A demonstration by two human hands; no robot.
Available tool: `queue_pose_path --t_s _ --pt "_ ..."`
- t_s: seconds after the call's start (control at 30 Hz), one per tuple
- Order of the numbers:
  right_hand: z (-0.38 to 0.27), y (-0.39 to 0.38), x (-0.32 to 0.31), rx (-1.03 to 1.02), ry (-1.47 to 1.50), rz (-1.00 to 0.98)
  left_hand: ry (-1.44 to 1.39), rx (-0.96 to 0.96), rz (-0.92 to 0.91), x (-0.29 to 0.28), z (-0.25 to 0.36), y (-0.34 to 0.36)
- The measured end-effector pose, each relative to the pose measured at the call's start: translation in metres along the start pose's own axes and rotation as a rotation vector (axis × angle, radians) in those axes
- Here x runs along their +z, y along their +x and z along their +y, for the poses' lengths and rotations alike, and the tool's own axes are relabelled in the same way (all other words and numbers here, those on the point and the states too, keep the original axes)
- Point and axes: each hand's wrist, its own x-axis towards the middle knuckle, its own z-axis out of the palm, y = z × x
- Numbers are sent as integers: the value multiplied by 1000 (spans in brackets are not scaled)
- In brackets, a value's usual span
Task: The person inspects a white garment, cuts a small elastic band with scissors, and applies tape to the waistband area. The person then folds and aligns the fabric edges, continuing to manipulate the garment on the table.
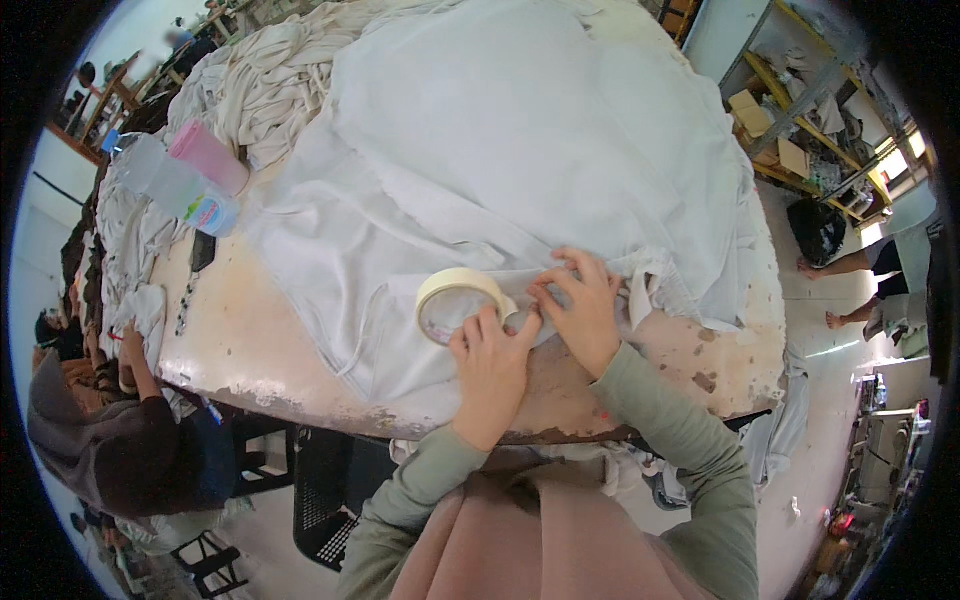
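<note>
A cream-coloured roll of adhesive tape (458, 279) sits over the near part of a large, pale grey-white sheet of soft fabric (500, 130), its ring hole visible and a short loose end at its right side; the person's left hand (490, 375) is half curled, its fingertips overlapping the roll's near right rim and its thumb pointing away toward the loose end, though I cannot tell how firmly it grips; the right hand (588, 315) is just beside it, fingers bent and spread with the tips down at the fabric's near edge, and whether they pinch anything is hidden.

Beneath the fabric is a pale, worn table (240, 350) with brown chipped patches along its near edge; to the right of the right hand, a gathered fold of fabric (655, 285) lies bunched; well apart to the left are a clear plastic bottle with a blue cap (165, 180), a pink cylindrical tumbler (208, 158) just beside it and a small black object (203, 251) nearer the person; beyond them spreads a heap of crumpled off-white cloth (265, 90).

At the far left a co-worker in dark clothes (120, 450) sits by the table; on the right stand yellow-and-grey metal shelves (800, 120), with a black plastic bag (815, 232) below.
</note>
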Motion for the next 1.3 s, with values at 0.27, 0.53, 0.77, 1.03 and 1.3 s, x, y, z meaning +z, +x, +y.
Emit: queue_pose_path --t_s 0.27,0.53,0.77,1.03,1.3 --pt "9 15 2 -60 -70 79 -47 63 -3 0 -8 -4" --pt "28 19 -47 -180 -344 -43 -1197 -245 239 -36 -60 -22" --pt "27 30 -84 -295 -220 -183 -2813 -223 -119 -69 -69 -6" --pt "-14 50 -134 -228 599 -482 -909 327 -213 -80 -48 77" --pt "33 65 -149 46 572 -617 -1731 -261 49 -66 -137 85"
